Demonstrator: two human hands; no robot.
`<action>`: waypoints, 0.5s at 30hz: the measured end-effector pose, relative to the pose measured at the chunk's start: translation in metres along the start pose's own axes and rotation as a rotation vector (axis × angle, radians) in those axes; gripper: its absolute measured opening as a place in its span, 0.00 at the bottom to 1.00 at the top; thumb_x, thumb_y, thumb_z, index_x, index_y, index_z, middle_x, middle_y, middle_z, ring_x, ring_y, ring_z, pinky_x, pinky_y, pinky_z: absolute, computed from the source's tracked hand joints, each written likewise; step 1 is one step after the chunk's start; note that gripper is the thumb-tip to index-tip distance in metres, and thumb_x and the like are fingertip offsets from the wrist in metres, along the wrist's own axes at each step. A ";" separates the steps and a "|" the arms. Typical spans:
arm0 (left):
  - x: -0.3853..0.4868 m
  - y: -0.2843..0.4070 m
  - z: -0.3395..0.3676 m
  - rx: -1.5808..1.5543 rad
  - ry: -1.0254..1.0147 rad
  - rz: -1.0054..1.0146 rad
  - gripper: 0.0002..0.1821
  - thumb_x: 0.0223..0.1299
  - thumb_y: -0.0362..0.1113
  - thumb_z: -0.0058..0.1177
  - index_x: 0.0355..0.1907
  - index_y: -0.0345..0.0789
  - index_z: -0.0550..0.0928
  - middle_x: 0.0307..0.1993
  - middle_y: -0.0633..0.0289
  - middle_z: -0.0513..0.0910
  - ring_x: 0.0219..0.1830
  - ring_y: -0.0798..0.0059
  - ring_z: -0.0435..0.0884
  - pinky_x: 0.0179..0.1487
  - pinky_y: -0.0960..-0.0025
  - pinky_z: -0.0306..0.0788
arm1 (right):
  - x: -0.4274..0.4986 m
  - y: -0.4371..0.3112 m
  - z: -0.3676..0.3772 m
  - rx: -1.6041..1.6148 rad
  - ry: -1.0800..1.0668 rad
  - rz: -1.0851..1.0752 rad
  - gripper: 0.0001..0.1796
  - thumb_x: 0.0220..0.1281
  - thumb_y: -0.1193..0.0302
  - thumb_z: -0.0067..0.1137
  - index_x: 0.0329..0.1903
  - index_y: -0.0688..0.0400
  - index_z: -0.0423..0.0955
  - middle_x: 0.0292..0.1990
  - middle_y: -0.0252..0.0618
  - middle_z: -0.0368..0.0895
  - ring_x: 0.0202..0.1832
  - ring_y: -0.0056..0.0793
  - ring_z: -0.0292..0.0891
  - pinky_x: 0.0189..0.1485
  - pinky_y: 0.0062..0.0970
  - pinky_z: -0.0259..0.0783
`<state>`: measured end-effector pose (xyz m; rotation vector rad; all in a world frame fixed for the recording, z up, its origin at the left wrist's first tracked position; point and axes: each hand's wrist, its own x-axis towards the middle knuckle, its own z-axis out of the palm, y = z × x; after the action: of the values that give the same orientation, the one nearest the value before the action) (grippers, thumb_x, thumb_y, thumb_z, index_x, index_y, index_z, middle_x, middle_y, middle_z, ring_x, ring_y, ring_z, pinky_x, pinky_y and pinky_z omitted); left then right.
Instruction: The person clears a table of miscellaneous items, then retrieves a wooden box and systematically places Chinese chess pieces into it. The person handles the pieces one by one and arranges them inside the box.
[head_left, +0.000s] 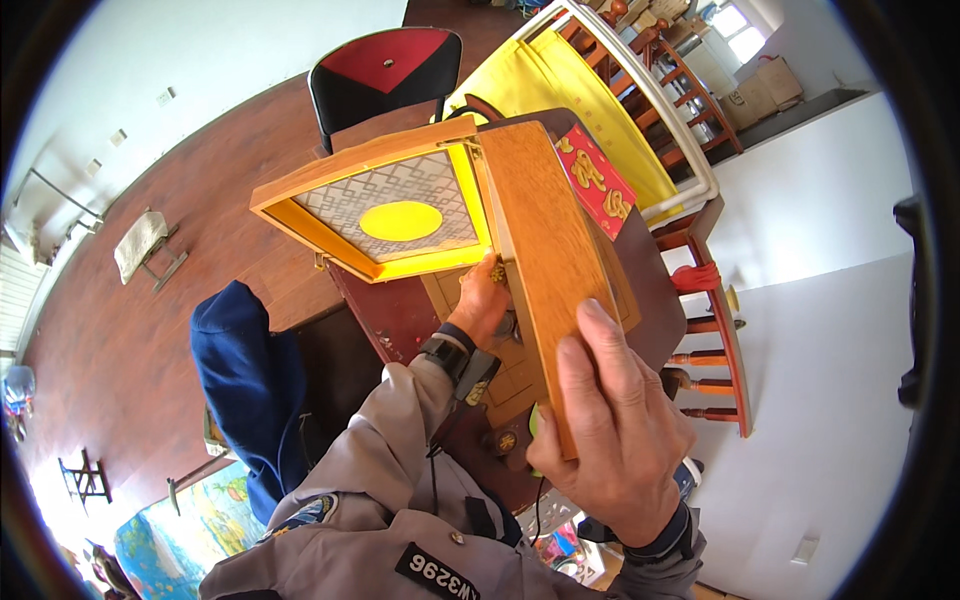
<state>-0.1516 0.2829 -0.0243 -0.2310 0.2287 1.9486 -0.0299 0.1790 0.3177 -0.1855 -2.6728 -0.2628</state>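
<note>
A hinged wooden box is tilted above the table, its lid (375, 202) swung out to the left. Yellow lining and a grey lattice panel with a yellow oval show inside the lid. My right hand (622, 427) grips the near end of the box's other half (540, 225), fingers over the outer wooden face. My left hand (484, 296) reaches to the lid's near right corner, beside a small brass-coloured fitting (497, 276). Its fingers are partly hidden by the box. Below lies a brown board marked with lines (514, 367); a round wooden piece (505, 441) rests near its close edge.
A red printed card (596, 180) lies on the dark table (660, 300) beyond the box. A black and red chair (386, 75) stands behind the table, and a wooden railing (720, 352) runs at the right. Dark blue cloth (240, 375) hangs to my left.
</note>
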 end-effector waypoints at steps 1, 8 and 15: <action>-0.003 0.006 0.003 -0.006 -0.027 -0.071 0.21 0.85 0.44 0.37 0.64 0.31 0.75 0.62 0.57 0.80 0.60 0.64 0.81 0.67 0.56 0.74 | 0.000 0.003 -0.002 -0.012 -0.002 -0.023 0.20 0.63 0.67 0.59 0.54 0.65 0.81 0.57 0.54 0.83 0.44 0.47 0.86 0.44 0.34 0.85; -0.015 0.005 0.018 0.146 0.059 0.034 0.17 0.85 0.43 0.39 0.58 0.34 0.77 0.56 0.60 0.82 0.55 0.70 0.81 0.61 0.62 0.76 | -0.005 0.016 -0.022 0.049 -0.065 0.040 0.27 0.55 0.73 0.66 0.58 0.70 0.77 0.59 0.61 0.80 0.54 0.54 0.85 0.55 0.40 0.85; -0.033 0.013 0.008 0.233 0.044 0.005 0.17 0.82 0.45 0.46 0.58 0.34 0.77 0.55 0.62 0.82 0.56 0.70 0.81 0.60 0.62 0.76 | -0.023 0.032 -0.022 0.116 -0.029 0.157 0.28 0.53 0.75 0.64 0.59 0.71 0.75 0.62 0.63 0.79 0.59 0.56 0.82 0.59 0.42 0.82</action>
<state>-0.1515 0.2507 -0.0068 -0.1202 0.4821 1.9040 0.0054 0.2031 0.3322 -0.3627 -2.6748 -0.0554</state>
